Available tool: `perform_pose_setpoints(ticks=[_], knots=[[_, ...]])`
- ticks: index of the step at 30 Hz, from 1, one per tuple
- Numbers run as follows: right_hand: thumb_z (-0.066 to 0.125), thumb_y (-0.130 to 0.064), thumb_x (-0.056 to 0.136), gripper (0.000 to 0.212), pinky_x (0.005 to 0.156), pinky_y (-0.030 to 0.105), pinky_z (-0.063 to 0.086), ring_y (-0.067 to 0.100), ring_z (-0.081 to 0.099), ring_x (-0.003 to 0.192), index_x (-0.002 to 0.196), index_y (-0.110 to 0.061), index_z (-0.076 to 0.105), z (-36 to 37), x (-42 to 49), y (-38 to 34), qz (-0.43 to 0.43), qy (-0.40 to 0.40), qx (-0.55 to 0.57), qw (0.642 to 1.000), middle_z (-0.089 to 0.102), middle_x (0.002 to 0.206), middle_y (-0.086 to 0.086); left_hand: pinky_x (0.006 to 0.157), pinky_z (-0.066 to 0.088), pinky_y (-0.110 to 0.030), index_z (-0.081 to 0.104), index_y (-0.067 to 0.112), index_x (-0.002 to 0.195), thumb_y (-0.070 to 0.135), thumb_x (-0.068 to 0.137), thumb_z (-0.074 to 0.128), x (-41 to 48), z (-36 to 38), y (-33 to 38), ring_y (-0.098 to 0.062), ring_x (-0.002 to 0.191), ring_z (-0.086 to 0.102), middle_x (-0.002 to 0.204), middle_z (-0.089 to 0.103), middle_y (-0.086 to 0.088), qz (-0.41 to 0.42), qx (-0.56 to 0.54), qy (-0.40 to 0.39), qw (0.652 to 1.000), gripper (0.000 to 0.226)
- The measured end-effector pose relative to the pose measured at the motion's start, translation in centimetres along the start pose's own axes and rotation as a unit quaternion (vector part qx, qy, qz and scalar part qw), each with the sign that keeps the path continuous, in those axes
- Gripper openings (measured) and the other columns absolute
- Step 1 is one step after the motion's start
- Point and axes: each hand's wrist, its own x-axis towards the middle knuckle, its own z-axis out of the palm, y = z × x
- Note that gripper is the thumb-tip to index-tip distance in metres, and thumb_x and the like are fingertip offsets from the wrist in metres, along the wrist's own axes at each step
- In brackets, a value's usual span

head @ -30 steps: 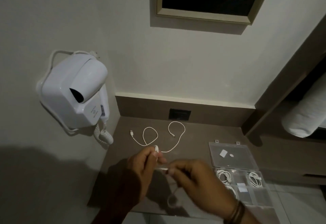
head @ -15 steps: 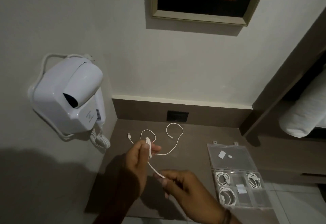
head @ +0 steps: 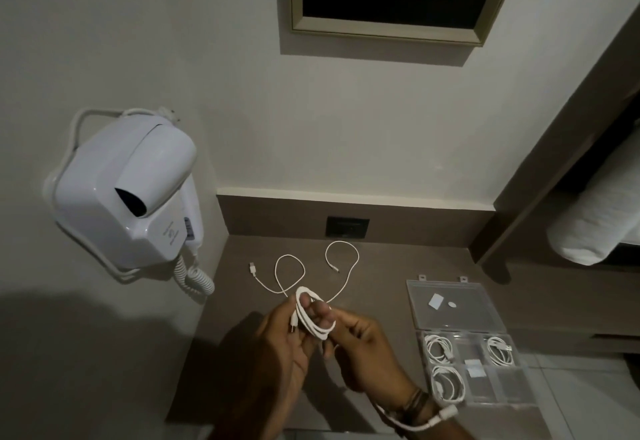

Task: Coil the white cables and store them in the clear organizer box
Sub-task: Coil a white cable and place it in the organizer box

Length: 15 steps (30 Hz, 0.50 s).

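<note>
My left hand (head: 280, 346) holds a partly coiled white cable (head: 313, 321) above the brown counter, several loops wound around its fingers. My right hand (head: 367, 353) grips the same cable just to the right, and the cable's free end with a plug (head: 446, 412) trails under my right wrist. A second white cable (head: 294, 273) lies loose on the counter behind my hands. The clear organizer box (head: 498, 398) sits open at the right, with coiled white cables in three of its compartments.
A white wall-mounted hair dryer (head: 128, 197) with a curly cord hangs at the left. A dark wall socket (head: 347, 227) sits at the counter's back. A framed picture hangs above. A rolled white towel (head: 602, 231) lies on a shelf at the right.
The cable was stretched between my hands; now several loops are wound at my left hand and my right hand has come up close beside it.
</note>
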Motion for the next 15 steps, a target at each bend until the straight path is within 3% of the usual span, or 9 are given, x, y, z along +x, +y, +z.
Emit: perform_pose_setpoints(ticks=[2,4,6,7,8,10,11,13,15], knots=[[0.058,-0.039,0.101,0.044,0.036,0.014,0.029,0.003,0.038,0.032,0.094,0.002,0.074,0.2,-0.3,0.5,0.006,-0.009,-0.020,1.000,0.058,0.060,0.011,0.052,0.063,-0.029,0.061,-0.005,0.096,0.012,0.105,0.040,0.5,0.1,0.1,-0.027,0.064,0.078,0.073,0.077,-0.018,0.002,-0.103,0.047,0.994,0.029],[0.052,-0.022,0.107,0.031,0.044,0.009,0.039,-0.002,0.049,0.039,0.113,-0.002,0.074,0.3,-1.0,0.9,-0.019,-0.035,-0.063,0.997,0.062,0.063,0.007,0.057,0.065,-0.030,0.063,0.000,0.097,0.013,0.106,0.038,1.0,-0.1,0.0,-0.025,0.070,0.079,0.082,0.077,-0.019,0.028,-0.127,0.064,0.989,0.029],[0.047,-0.013,0.110,0.029,0.061,0.014,0.047,-0.001,0.057,0.054,0.126,-0.011,0.071,0.4,-1.8,1.0,-0.059,-0.062,-0.170,0.982,0.063,0.063,-0.004,0.065,0.063,-0.029,0.063,0.002,0.097,0.013,0.106,0.037,1.2,-0.3,-0.3,-0.023,0.076,0.079,0.081,0.080,-0.012,0.057,-0.027,0.069,0.996,0.029],[0.046,-0.014,0.109,0.029,0.066,0.020,0.048,0.000,0.058,0.060,0.127,-0.010,0.069,0.2,-2.1,1.0,-0.074,-0.078,-0.216,0.970,0.062,0.062,-0.009,0.070,0.060,-0.028,0.064,0.006,0.094,0.013,0.107,0.037,1.1,-0.6,-0.5,-0.020,0.079,0.078,0.080,0.081,-0.006,0.093,0.089,0.069,0.989,0.031],[0.046,-0.016,0.108,0.029,0.068,0.026,0.048,0.000,0.057,0.062,0.123,-0.005,0.068,-0.2,-2.2,0.8,-0.080,-0.090,-0.245,0.962,0.061,0.062,-0.010,0.074,0.057,-0.026,0.065,0.012,0.091,0.013,0.106,0.037,1.2,-1.1,-0.8,-0.016,0.082,0.077,0.082,0.080,0.003,0.154,0.230,0.073,0.958,0.033],[0.048,-0.019,0.106,0.028,0.068,0.035,0.049,0.005,0.057,0.063,0.113,-0.001,0.069,-1.2,-2.0,-0.2,-0.051,-0.123,-0.264,0.955,0.060,0.064,-0.010,0.071,0.052,-0.021,0.066,0.023,0.085,0.017,0.104,0.041,1.2,-2.3,-0.9,-0.007,0.079,0.071,0.082,0.076,0.011,0.294,0.466,0.078,0.831,0.032],[0.049,-0.020,0.106,0.026,0.065,0.034,0.049,0.005,0.057,0.063,0.110,-0.006,0.071,-1.7,-2.0,-1.2,-0.025,-0.140,-0.258,0.956,0.061,0.064,-0.010,0.068,0.051,-0.021,0.065,0.024,0.083,0.022,0.103,0.043,1.1,-2.9,-0.4,-0.005,0.075,0.068,0.080,0.074,0.012,0.336,0.523,0.064,0.781,0.029],[0.053,-0.022,0.104,0.022,0.060,0.020,0.048,0.001,0.057,0.060,0.109,-0.020,0.075,-2.5,-2.0,-3.5,-0.015,-0.155,-0.266,0.951,0.064,0.064,-0.014,0.066,0.051,-0.026,0.060,0.024,0.083,0.036,0.101,0.042,1.2,-4.2,0.5,-0.004,0.068,0.066,0.074,0.071,0.012,0.354,0.620,0.018,0.700,0.029],[0.056,-0.030,0.100,0.020,0.060,0.019,0.049,-0.001,0.060,0.060,0.105,-0.029,0.075,-3.4,-1.2,-5.7,-0.082,-0.143,-0.339,0.926,0.068,0.067,-0.013,0.066,0.053,-0.033,0.056,0.029,0.083,0.049,0.098,0.037,0.9,-5.0,0.9,-0.006,0.066,0.064,0.072,0.067,0.012,0.338,0.719,-0.028,0.607,0.032]])
